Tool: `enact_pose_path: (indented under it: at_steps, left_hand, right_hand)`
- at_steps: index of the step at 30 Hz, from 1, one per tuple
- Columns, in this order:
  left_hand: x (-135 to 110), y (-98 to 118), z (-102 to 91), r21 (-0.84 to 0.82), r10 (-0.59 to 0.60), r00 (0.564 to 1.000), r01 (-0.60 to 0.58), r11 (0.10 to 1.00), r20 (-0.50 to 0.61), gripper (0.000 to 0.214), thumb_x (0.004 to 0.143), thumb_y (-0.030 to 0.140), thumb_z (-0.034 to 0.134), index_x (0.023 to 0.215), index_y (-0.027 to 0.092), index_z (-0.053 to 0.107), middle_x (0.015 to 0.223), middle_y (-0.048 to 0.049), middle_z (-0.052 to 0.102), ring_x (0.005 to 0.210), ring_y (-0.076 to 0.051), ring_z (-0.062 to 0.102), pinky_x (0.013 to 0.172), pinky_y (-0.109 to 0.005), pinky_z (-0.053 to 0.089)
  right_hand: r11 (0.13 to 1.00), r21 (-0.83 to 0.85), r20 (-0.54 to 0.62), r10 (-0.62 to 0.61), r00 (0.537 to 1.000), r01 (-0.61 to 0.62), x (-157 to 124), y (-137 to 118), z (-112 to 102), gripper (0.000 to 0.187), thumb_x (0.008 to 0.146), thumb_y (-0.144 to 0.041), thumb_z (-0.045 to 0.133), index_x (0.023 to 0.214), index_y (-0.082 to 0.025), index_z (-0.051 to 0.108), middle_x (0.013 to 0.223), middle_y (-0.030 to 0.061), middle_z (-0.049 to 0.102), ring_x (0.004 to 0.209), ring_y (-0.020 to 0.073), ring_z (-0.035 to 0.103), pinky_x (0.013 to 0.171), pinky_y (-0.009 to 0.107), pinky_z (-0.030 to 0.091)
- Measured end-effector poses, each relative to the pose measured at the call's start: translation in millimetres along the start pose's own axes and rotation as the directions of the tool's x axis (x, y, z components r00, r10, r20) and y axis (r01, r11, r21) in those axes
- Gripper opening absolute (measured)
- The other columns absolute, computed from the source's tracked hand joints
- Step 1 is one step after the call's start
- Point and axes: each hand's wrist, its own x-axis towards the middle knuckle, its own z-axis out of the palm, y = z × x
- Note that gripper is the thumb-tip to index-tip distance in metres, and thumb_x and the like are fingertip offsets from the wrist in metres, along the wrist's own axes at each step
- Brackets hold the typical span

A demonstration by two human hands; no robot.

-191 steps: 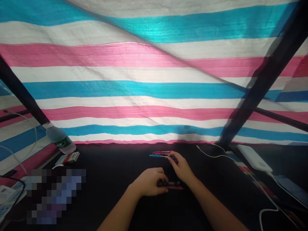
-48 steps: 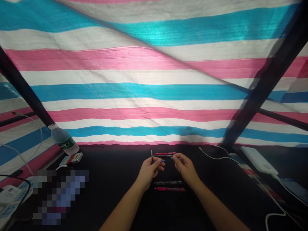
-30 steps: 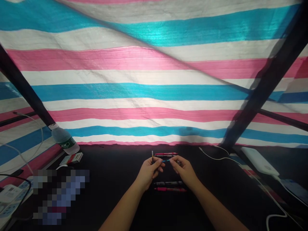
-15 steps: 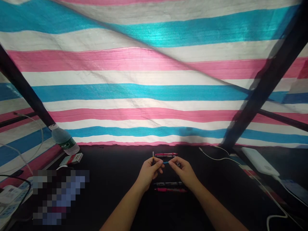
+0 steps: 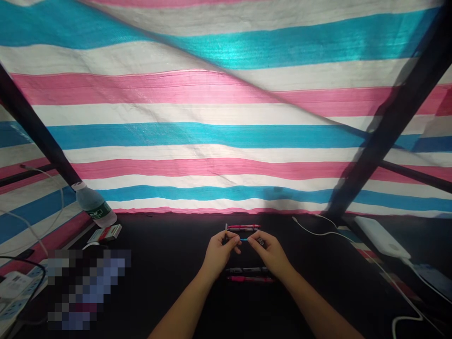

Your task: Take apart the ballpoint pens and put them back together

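Note:
A thin blue stick (image 5: pixel 244 240) spans the small gap between my hands. My left hand (image 5: pixel 218 249) is closed, its thumb and fingers pinching one end of it. A pale slim rod (image 5: pixel 226 227) stands up from the same hand, its lower part hidden. The other end of the blue stick is pinched in my right hand (image 5: pixel 271 249), where a small grey tube-like piece (image 5: pixel 261 242) shows among the fingers. Just beyond my hands lie red pens (image 5: pixel 243 227). Nearer to me, a black pen (image 5: pixel 247 270) and a pink-red pen (image 5: pixel 250 278) lie side by side.
On the left of the black table (image 5: pixel 158 263) are a bottle (image 5: pixel 94 205), a small box (image 5: pixel 108 232) and a power strip (image 5: pixel 14 301). A white power bank (image 5: pixel 382 236) and white cables (image 5: pixel 399 287) lie at right. Striped sheeting (image 5: pixel 212 136) hangs behind.
Less of the blue stick shows between my hands. My left hand and the pale rod have shifted very slightly to the right. My right hand stays nearly in place.

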Motion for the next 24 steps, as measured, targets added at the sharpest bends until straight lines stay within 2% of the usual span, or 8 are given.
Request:
enact_pose_path:
  at_steps: [3,6,10,14,16,18,21,24]
  left_hand:
    - [0,-2,1.4,0.015,0.005,0.999,-0.006,1.0,0.037,0.034,0.078,0.046,0.08,0.087,0.014,0.072,0.064,-0.0055,0.073,0.042,-0.011,0.05,0.046,-0.022,0.029]
    - [0,-6,1.9,0.021,0.052,0.995,-0.054,0.998,0.082,0.031,0.079,0.043,0.08,0.089,0.014,0.074,0.064,-0.0058,0.073,0.058,-0.018,0.064,0.061,-0.027,0.044]
    - [1,-9,0.4,0.05,0.09,0.994,-0.093,0.994,0.064,0.027,0.082,0.039,0.077,0.092,0.014,0.075,0.067,-0.0056,0.074,0.066,-0.021,0.068,0.071,-0.03,0.046]
    - [1,-5,-1.2,0.064,0.106,0.994,-0.106,0.992,0.007,0.026,0.084,0.039,0.075,0.093,0.015,0.073,0.066,-0.0042,0.074,0.066,-0.021,0.069,0.07,-0.029,0.046]
    - [0,-2,-1.1,0.088,0.107,0.994,-0.107,0.99,0.001,0.027,0.084,0.041,0.075,0.092,0.016,0.073,0.064,-0.0037,0.073,0.066,-0.021,0.069,0.07,-0.029,0.045]
    - [-1,0,-0.7,0.108,0.108,0.994,-0.107,0.988,-0.005,0.027,0.083,0.042,0.075,0.091,0.016,0.074,0.063,-0.0034,0.073,0.066,-0.022,0.068,0.071,-0.029,0.044]
    - [-2,1,0.3,0.117,0.109,0.994,-0.108,0.987,-0.009,0.027,0.083,0.042,0.076,0.091,0.016,0.074,0.061,-0.0033,0.072,0.064,-0.022,0.067,0.07,-0.029,0.043]
    - [-2,-1,1.1,0.106,0.107,0.994,-0.107,0.989,0.0,0.026,0.082,0.04,0.076,0.091,0.016,0.075,0.061,-0.003,0.072,0.063,-0.021,0.067,0.069,-0.029,0.043]
  right_hand:
    - [1.0,-0.004,0.012,-0.003,1.0,0.004,-1,1,2,0.03,0.094,-0.046,0.063,0.079,-0.021,0.073,0.071,0.001,0.065,0.067,0.0189,0.056,0.063,0.03,0.042]
    - [1.0,0.004,0.056,-0.011,0.998,0.011,-1,1,4,0.03,0.094,-0.047,0.064,0.08,-0.021,0.073,0.072,0.0013,0.065,0.069,0.0194,0.057,0.065,0.03,0.042]
    - [0.989,0.142,0.081,0.015,0.997,-0.027,1,-2,4,0.036,0.099,-0.053,0.054,0.096,-0.023,0.072,0.078,0.0012,0.063,0.063,0.017,0.054,0.061,0.029,0.043]
    - [0.987,0.161,-0.068,0.023,0.997,-0.012,4,0,1,0.047,0.1,-0.06,0.046,0.09,-0.022,0.071,0.081,0.003,0.06,0.069,0.0188,0.056,0.066,0.03,0.046]
    - [0.988,0.153,-0.15,0.058,0.987,-0.035,5,5,-1,0.049,0.098,-0.063,0.049,0.084,-0.022,0.07,0.074,0.002,0.058,0.067,0.0191,0.054,0.064,0.03,0.044]
    - [0.969,0.238,-0.21,0.114,0.971,-0.063,6,11,-1,0.05,0.097,-0.065,0.05,0.08,-0.021,0.068,0.063,-0.0006,0.051,0.06,0.0179,0.048,0.058,0.029,0.04]
    - [0.921,0.387,-0.245,0.144,0.959,-0.039,6,17,1,0.047,0.096,-0.062,0.053,0.08,-0.021,0.068,0.061,-0.0021,0.046,0.059,0.0177,0.046,0.059,0.03,0.039]
    - [0.914,0.404,-0.22,0.137,0.966,-0.038,6,15,1,0.043,0.096,-0.06,0.057,0.083,-0.021,0.071,0.062,-0.0021,0.048,0.06,0.0176,0.048,0.061,0.03,0.04]
